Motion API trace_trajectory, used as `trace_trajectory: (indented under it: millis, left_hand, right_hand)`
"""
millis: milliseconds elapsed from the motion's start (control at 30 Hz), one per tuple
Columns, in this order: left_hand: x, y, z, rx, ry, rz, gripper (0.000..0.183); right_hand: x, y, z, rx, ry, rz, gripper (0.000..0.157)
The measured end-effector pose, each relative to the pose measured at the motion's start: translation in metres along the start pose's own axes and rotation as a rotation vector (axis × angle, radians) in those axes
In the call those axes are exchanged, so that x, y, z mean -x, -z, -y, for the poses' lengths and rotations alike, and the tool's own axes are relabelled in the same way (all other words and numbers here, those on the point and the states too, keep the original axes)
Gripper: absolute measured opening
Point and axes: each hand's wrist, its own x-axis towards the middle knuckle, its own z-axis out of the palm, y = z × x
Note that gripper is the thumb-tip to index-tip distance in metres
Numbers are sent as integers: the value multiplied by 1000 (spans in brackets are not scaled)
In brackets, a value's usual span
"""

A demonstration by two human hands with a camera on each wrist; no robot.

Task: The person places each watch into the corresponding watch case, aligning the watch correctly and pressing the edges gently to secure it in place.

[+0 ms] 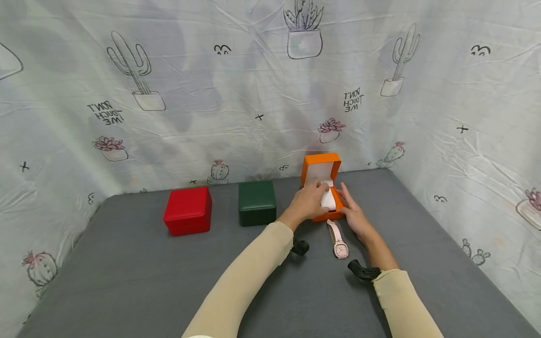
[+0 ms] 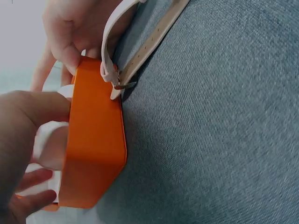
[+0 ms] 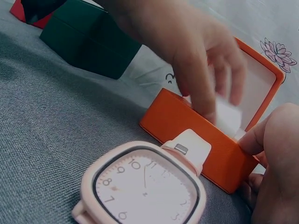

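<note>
An orange watch box (image 1: 328, 217) stands with its lid (image 1: 322, 159) raised, showing a pale lining. My left hand (image 1: 310, 199) reaches into it from above, thumb and fingers around a white watch cushion (image 3: 228, 117). At the right side of the box my right hand (image 1: 356, 217) holds it, the thumb (image 3: 254, 140) at the rim. A pink wristwatch (image 1: 340, 249) with a squarish face lies in front, its strap (image 2: 110, 70) reaching to the front wall of the box.
Left of the orange box stand a closed dark green box (image 1: 257, 203) and a closed red box (image 1: 188, 211). A grey cloth covers the table (image 1: 169, 281). Behind it hangs a pale curtain (image 1: 253, 94) printed with cacti.
</note>
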Motion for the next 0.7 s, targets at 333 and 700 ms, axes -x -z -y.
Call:
trace_trajectory:
  millis: [333,700]
  left_hand:
    - [20,15,-2,194,-54,-131,58]
    - [55,24,13,339,-43,-112,48]
  right_hand:
    - [3,1,2,36,8,-24,74]
    - [13,2,21,282,156,-98,50]
